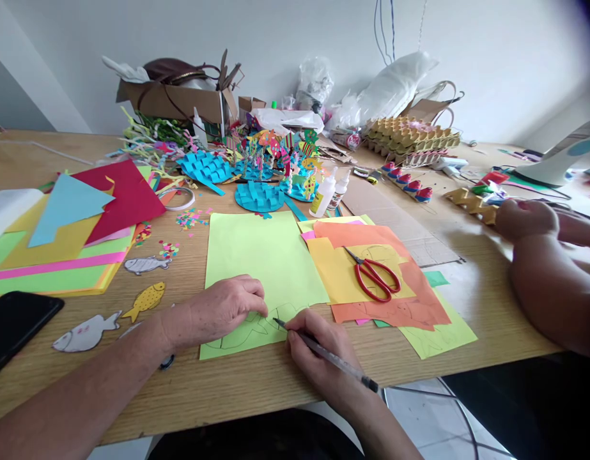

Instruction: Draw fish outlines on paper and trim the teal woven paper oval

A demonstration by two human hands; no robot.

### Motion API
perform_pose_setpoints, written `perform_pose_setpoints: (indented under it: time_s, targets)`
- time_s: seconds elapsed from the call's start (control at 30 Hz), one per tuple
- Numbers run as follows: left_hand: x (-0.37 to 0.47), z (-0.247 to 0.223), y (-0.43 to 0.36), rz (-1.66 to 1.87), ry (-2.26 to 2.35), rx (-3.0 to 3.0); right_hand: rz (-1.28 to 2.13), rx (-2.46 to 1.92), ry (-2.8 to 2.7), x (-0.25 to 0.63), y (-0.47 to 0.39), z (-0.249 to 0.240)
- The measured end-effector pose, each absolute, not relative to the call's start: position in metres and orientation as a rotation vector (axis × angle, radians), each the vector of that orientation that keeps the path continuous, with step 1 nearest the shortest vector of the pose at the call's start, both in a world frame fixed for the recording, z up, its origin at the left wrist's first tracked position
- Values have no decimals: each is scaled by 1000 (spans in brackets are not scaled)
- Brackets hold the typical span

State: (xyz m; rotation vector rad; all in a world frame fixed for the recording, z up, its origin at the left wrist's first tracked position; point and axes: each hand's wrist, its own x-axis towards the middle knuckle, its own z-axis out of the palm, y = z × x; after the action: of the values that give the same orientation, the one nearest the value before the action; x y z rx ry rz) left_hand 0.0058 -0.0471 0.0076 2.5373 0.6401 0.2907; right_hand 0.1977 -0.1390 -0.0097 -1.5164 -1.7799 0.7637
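My right hand (321, 354) is closed on a dark pen (340, 363), its tip touching the light green sheet (263, 255) near the lower edge. Pencil-like fish outlines are drawn along that edge. My left hand (222, 312) lies flat on the sheet's lower left, its fingertips beside the outlines, partly covering them. Red-handled scissors (378, 281) rest on yellow and orange paper (433, 300) to the right. Paper fish lie to the left: a yellow one (146, 300) and a white one (86, 333), with another grey one (147, 264) above.
A black phone (19, 326) and stacked coloured paper (59, 268) lie at the left. Glue bottles (323, 195), blue paper crafts (259, 196) and egg cartons (404, 140) stand behind. Another person's arm (548, 281) rests at the right.
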Motion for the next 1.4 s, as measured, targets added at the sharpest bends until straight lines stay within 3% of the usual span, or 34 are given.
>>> perform_pose_setpoints:
  time_s: [0.9,1.13,1.4]
  targets:
    - [5,9,-48,281,643,2526,779,-1489,-1686,199,-140,-7]
    - [3,14,-45,293,614,2515,497,-1366,-1502,210,-164,-5]
    - [-14,65,-48,744,837,2362,213,-1418,-1475,234,-205,-12]
